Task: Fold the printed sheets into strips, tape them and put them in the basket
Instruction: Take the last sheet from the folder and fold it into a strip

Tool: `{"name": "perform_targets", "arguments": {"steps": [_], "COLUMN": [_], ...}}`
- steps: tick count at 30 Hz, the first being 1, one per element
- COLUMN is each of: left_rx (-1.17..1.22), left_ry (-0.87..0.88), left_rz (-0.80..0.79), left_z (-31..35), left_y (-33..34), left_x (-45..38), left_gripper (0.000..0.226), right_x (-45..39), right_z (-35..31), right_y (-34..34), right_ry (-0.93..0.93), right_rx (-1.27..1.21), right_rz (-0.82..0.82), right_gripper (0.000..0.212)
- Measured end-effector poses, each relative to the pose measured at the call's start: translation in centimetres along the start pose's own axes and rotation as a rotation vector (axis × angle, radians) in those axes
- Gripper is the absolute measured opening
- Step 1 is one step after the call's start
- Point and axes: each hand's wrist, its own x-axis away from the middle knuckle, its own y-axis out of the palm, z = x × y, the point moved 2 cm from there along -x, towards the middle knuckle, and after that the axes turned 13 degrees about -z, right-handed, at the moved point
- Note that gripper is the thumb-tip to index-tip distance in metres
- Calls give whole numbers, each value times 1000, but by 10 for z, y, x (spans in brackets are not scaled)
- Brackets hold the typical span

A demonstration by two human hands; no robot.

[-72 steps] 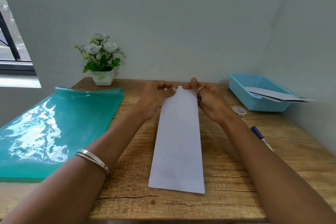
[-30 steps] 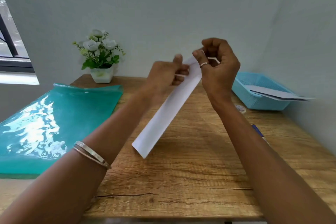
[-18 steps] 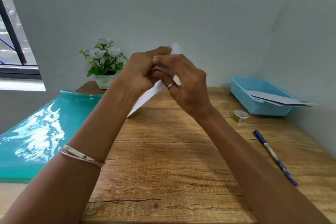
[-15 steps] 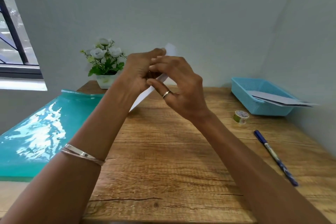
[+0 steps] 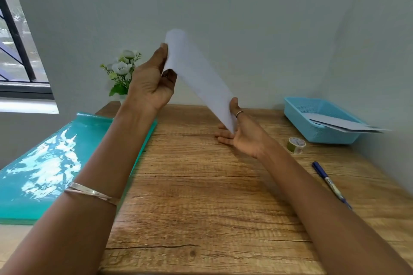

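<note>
Folded paper strip [image 5: 199, 78], white and long, hangs in the air above the wooden table [image 5: 201, 207], slanting from upper left down to lower right. Its upper end is pinched by the left hand [image 5: 152, 82], thumb on the near side and fingers curled behind. Its lower end sits in the right hand [image 5: 243, 134], thumb pressed on the near face and fingers reaching under the sheet; a ring shows on the thumb. A metal bangle [image 5: 91, 192] circles the left forearm. Right of the hands, a small roll of tape [image 5: 296, 144] stands on the table, and a blue pen [image 5: 330, 183] lies nearer the edge. Behind them a light blue basket [image 5: 299, 116] holds flat folded sheets [image 5: 344, 124] that jut over its rim. A glossy teal folder [image 5: 44, 167] covers the left side, with a pot of white flowers [image 5: 121, 71] behind it against the wall.
</note>
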Motion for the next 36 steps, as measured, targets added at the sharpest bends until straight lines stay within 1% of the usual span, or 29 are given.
{"name": "perform_targets", "arguments": {"steps": [1,2,3,4,6,8,10,12,14,16,18,20,22,24,27,29,31,33,34,36], "left_rx": [-10,-44,-86,-127,-232,-422,-662,-953,-1223,-1380,-1480,-1595,-1721,-1866,-2158,-2340,-2465,-2502,-2495,-2410], "left_ry": [1,4,12,21,38,-17,-172,-355,-498,-603,-678,-719,-741,-737,-691,-644,-583,-533,-485,-311], "left_rz": [5,15,34,58,117,167,203,223,206,192,177,159,134,103,27,6,8,30,33,25], "left_z": [0,0,1,3,10,16,16,12,6,0,-6,-12,-17,-24,-30,-33,-36,-40,-42,-46], "left_y": [-1,-3,-6,-11,-24,-39,-51,-61,-68,-74,-80,-85,-90,-93,-91,-90,-89,-87,-86,-80], "left_x": [0,0,-1,-2,-6,-10,-9,-6,-5,-6,-6,-7,-7,-8,-7,-4,-4,-5,-6,-9], "left_gripper": [4,4,4,4,6,10,10,12,15,17,18,19,19,22,29,32,36,36,33,18], "right_x": [-1,-2,-2,-1,5,14,25,34,39,40,38,35,37,41,46,47,48,52,56,71], "right_z": [1,1,-2,-5,-14,-25,-33,-39,-40,-37,-32,-29,-29,-29,-29,-28,-29,-36,-44,-64], "right_y": [2,4,3,0,-10,-25,-41,-57,-63,-65,-61,-59,-53,-47,-42,-41,-40,-43,-47,-63], "right_ry": [5,-10,-44,-92,-161,-174,-131,-45,43,136,218,287,338,353,328,296,261,214,174,83], "right_rx": [-35,-72,-102,-116,-54,59,184,346,503,621,747,910,1085,1195,1264,1322,1349,1333,1319,1304], "right_rz": [-16,-28,-31,-11,95,207,289,343,359,340,334,338,330,324,323,321,315,313,331,424], "right_gripper": [76,74,65,51,28,20,23,31,43,50,51,60,61,57,58,57,54,52,46,32]}}
